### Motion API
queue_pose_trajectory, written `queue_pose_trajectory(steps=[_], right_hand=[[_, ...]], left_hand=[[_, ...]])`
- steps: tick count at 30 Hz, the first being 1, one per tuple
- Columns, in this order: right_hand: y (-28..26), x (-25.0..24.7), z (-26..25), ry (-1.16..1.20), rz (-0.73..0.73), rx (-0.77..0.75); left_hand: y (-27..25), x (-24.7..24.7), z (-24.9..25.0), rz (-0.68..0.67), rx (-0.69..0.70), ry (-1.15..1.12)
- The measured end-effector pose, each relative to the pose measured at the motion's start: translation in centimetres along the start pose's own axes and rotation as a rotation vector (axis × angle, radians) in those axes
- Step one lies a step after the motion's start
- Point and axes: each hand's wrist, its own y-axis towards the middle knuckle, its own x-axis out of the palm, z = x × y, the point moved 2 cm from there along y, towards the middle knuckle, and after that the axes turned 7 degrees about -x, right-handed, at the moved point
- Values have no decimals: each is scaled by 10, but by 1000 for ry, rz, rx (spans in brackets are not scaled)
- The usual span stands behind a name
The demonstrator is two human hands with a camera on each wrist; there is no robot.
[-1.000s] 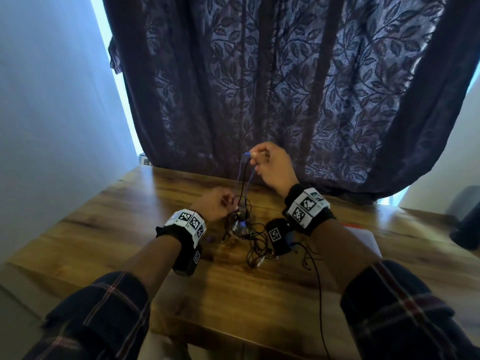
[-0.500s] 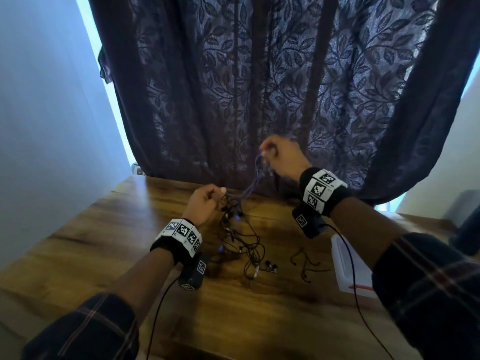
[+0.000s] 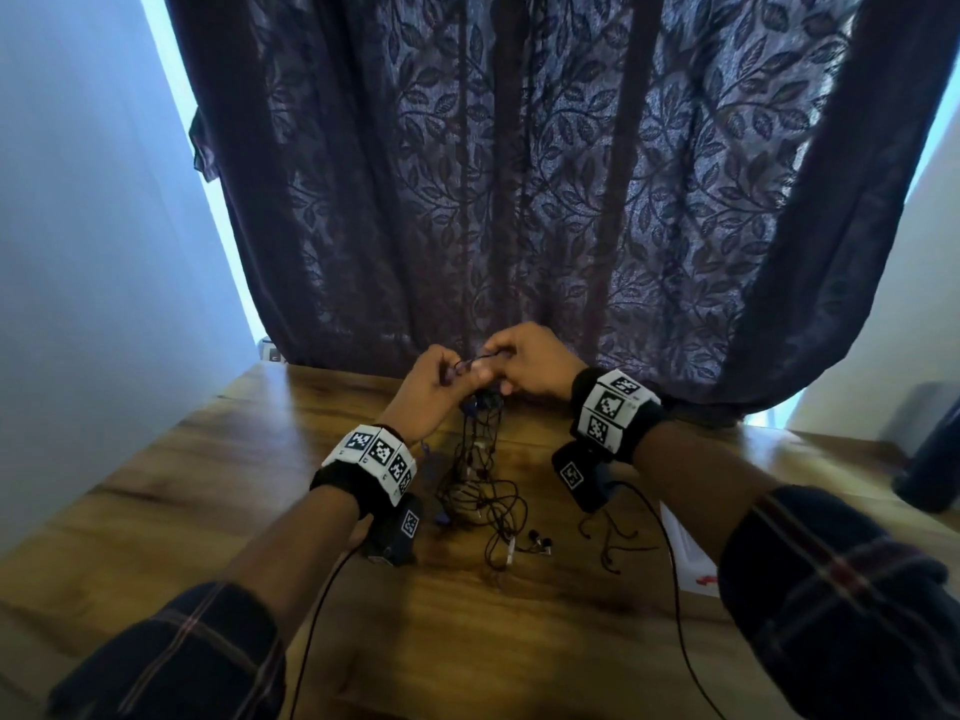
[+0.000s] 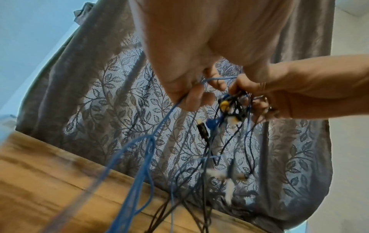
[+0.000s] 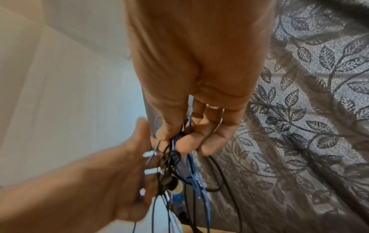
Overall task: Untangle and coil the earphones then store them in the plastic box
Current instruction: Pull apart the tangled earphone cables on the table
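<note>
While both hands work at the centre of the head view, the tangle of earphones (image 3: 480, 459) hangs straight down from them toward the surface (image 3: 208, 491), so its long axis runs vertically in the frame. The left hand (image 3: 428, 389) pinches a blue cable (image 4: 159, 129) between thumb and fingers; that strand runs down toward the lower left of the left wrist view. The right hand (image 3: 524, 363) has its fingers curled round the knotted bundle, which sits directly below its grip in the right wrist view. The two grips are just beside each other, with a short span of cable bridging them. The knot lies nearer the right hand.

The lower loops of the tangle rest on the surface below the hands, with a loose pair of earbuds (image 3: 540, 544) at lower centre. The plastic box (image 3: 685, 550) lies at the right of the frame, partly hidden by the right forearm, well apart from the tangle.

Judgement: the untangling step is in hand; separating the blue strand calls for drawing the left grip leftward, away from the knot.
</note>
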Motion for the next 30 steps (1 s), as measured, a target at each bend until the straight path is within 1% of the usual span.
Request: queue_pose_trajectory(steps=[2,3,4,6,8,10,12,14,18,22,25,27,28,30], right_hand=[[3,-7,-8,73,33,-23],[5,-10,-12,95,58,-42],[7,-12,-18,94,89,-65],[11,-21,-27,41,168,-92],[14,-33,-33,-12,268,-104],[17,-45,-35,-11,342,-119],[15,-53,-36,40,383,-110],[11,-59,-35,57,408,-84],[6,-60,-25,137,414,-7],[4,-51,-16,212,317,23],[3,-47,-15,235,288,35],[3,-45,-16,227,273,32],[3,-44,-15,216,269,32],[2,-45,-14,213,287,45]], left_hand=[[-2,2,-4,-99,-20,-8],[-1,5,-8,-114,-27,30],[-2,7,-9,-100,-28,79],[-3,9,-10,-17,-40,157],[-3,8,-10,35,-58,82],[-2,5,-8,53,-51,0],[-3,1,-7,68,-18,0],[-3,-2,-6,67,1,-68],[-5,-9,-12,87,-22,-127],[-6,-12,-20,92,-68,-145],[-6,-12,-21,93,-81,-116],[-7,-13,-20,92,-70,-141],[-8,-13,-20,104,-60,-151],[-8,-16,-22,183,-56,-87]])
